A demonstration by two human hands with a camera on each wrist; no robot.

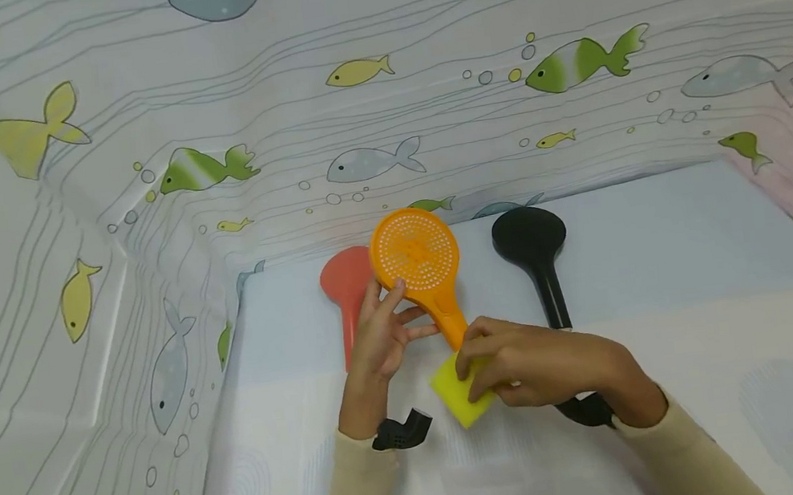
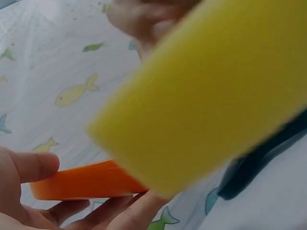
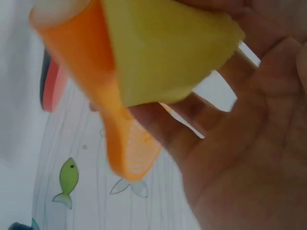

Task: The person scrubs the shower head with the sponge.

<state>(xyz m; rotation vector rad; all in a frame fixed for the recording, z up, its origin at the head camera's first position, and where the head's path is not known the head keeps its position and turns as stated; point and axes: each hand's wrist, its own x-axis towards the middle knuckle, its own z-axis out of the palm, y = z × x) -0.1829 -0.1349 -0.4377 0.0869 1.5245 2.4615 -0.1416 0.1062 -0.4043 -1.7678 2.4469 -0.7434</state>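
My left hand (image 1: 385, 345) holds an orange shower head (image 1: 414, 250) by the lower left of its round, perforated head. In the left wrist view the thumb lies along the top edge of the shower head (image 2: 81, 183), with the fingers underneath. Over the handle end, my right hand (image 1: 546, 361) grips a yellow sponge (image 1: 451, 391) between thumb and fingers. Seen from the right wrist, the sponge (image 3: 163, 52) lies right along the orange handle (image 3: 86, 57) and covers part of it. Much of the left wrist view is filled by the sponge (image 2: 206, 96).
A red shower head (image 1: 348, 281) lies on the white table behind my left hand. To the right lies a black shower head (image 1: 530, 241), handle toward me. Fish-patterned sheeting (image 1: 267, 116) rises behind and at the left. Black cameras (image 1: 401, 431) sit on both wrists.
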